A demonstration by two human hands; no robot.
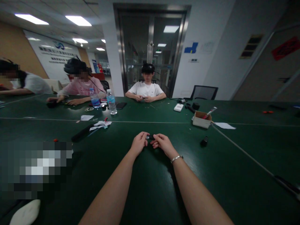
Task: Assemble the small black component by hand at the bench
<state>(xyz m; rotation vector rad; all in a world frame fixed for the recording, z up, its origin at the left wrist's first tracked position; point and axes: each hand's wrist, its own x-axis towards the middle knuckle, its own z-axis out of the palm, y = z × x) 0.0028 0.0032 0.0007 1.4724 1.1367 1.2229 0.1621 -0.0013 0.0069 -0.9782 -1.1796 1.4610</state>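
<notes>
Above the green tabletop (150,181), my two hands meet around a small dark stick-like object with a shiny silver end (150,137). At its silver end, my left hand (140,142) pinches it with thumb and fingers. My right hand (162,143), a silver bangle at the wrist, grips the black end between thumb and forefinger. The fingers cover both ends, so its exact kind cannot be made out. To the right of my right hand lies a small black object (204,141).
An open cardboard box (202,120) stands to the right, beside a white paper (225,126). Crumpled tissue (100,125) lies to the left. Two water bottles (112,102) stand farther back. Several people in headsets sit around the table, one directly opposite (148,89).
</notes>
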